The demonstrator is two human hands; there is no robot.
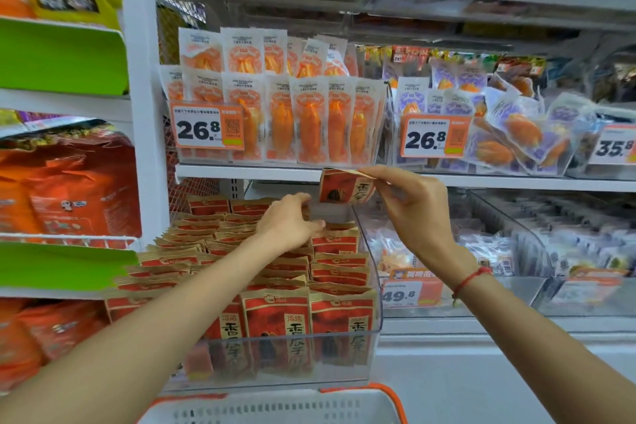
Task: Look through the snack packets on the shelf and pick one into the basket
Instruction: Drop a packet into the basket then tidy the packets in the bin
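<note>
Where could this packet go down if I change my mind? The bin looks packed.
Free: the gap at the back of the clear bin, behind the red packets and under the lifted packet, and the white basket below. Crowded: the front rows, and the middle, where the left hand reaches.

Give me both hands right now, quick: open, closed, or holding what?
Left hand: fingers curled down among the red and gold snack packets in the clear plastic bin; a grip cannot be told.
Right hand: pinches the top edge of one lifted red snack packet.
</note>
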